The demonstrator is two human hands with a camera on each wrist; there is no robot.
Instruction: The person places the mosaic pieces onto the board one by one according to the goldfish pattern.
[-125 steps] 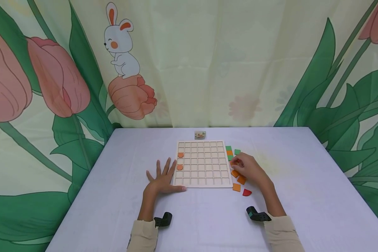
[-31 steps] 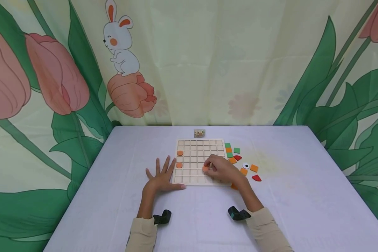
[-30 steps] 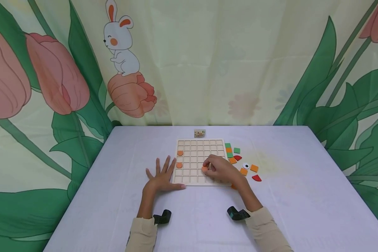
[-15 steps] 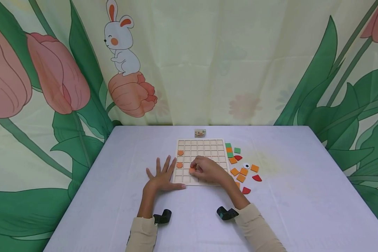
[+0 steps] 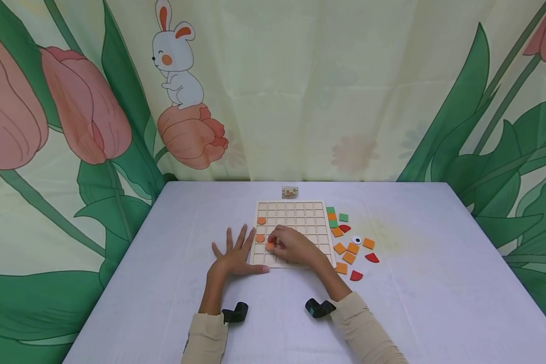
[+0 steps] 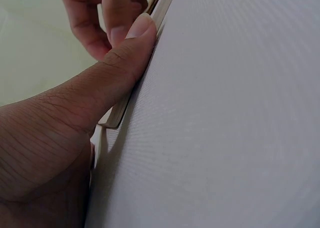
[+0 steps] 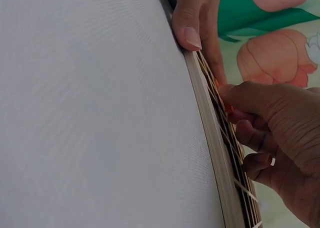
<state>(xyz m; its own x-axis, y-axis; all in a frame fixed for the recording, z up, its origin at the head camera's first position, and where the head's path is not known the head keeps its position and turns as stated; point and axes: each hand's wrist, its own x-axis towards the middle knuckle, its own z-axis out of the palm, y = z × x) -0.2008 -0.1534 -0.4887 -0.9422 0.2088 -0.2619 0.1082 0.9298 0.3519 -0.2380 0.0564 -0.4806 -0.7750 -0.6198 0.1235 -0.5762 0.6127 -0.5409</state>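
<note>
A pale wooden grid board lies on the white-clothed table. Two round orange pieces, an upper disc and a lower disc, sit in its leftmost column. My right hand pinches another orange disc between thumb and fingers, low over the second column from the left. My left hand is spread at the board's lower left corner, its thumb along the front edge. In the left wrist view, that thumb presses against the board's edge. The right wrist view shows the right fingertips close over the grid.
Right of the board lie several orange squares, green squares, red quarter-circle pieces and a white eye disc. A small patterned card is behind the board. A tulip-and-rabbit curtain hangs at the back.
My right hand has gone from the loose pieces to the board with an orange disc, then leftward across the grid. The pieces at right have been shifted about. The left hand stays put.
</note>
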